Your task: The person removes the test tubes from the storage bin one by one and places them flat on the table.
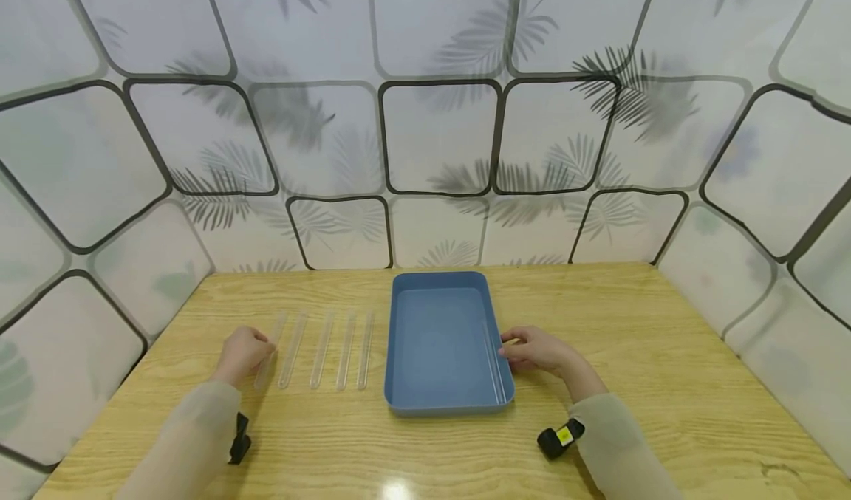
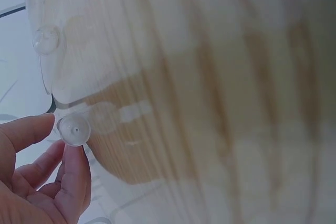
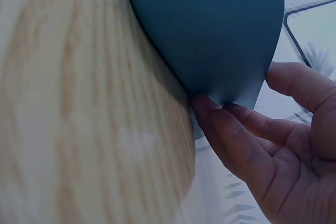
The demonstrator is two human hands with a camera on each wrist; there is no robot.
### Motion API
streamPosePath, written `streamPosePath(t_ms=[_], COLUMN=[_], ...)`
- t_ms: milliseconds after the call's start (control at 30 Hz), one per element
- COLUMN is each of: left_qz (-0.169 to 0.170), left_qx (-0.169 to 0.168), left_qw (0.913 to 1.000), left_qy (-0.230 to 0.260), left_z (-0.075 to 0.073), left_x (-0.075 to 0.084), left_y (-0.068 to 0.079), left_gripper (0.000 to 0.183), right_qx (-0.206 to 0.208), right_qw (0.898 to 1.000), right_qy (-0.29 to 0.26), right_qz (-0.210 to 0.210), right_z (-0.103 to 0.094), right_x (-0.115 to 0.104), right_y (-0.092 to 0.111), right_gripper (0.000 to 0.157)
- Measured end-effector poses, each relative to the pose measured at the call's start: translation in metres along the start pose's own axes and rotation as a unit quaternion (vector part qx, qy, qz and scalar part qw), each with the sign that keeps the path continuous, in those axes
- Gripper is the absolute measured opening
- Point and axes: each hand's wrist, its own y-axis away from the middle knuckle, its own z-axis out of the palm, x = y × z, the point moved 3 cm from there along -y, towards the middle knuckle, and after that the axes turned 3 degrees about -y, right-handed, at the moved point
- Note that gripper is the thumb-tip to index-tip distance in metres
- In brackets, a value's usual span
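Note:
My left hand [image 1: 244, 354] is at the leftmost clear test tube [image 1: 264, 371], its thumb and fingertips pinching the tube. In the left wrist view the round end of this test tube [image 2: 74, 130] shows between thumb and fingers. Several more test tubes [image 1: 322, 351] lie side by side to its right, rounded ends toward me. A shallow blue tray [image 1: 439, 410] stands right of the row, with one test tube [image 1: 493, 363] lying along its right inner side. My right hand [image 1: 537, 352] holds the tray's right wall, thumb at the rim and fingers against the outside.
Everything stands on a light wood-grain table [image 1: 319, 448]. A patterned cloth screen [image 1: 439, 138] with leaf prints rises behind the table and along both sides. Black wrist cameras [image 1: 558, 439] are strapped at both sleeves.

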Motion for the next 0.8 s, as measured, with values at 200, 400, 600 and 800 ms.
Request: streamPosePath(t_ms=[200,400,600,800], left_qz=[-0.003,-0.008,-0.008,0.001], left_qx=[-0.002,-0.001,0.001,0.000], left_qw=[1.0000,0.9999,0.9999,0.9997], left_qy=[-0.006,-0.005,-0.011,-0.023], left_z=[-0.001,-0.004,-0.008,-0.008], left_x=[0.000,0.002,0.004,0.009], left_y=[0.001,0.001,0.000,0.002], left_gripper=[0.030,0.028,0.028,0.029], right_qx=[0.001,0.008,0.010,0.006], right_qw=[1.000,1.000,1.000,1.000], right_qy=[-0.008,-0.018,-0.015,-0.020], right_qz=[0.003,0.008,0.009,0.012], right_z=[0.000,0.000,0.001,0.001], right_x=[0.001,-0.002,-0.004,-0.003], right_y=[0.000,0.000,0.001,0.001], right_gripper=[0.057,0.054,0.052,0.051])
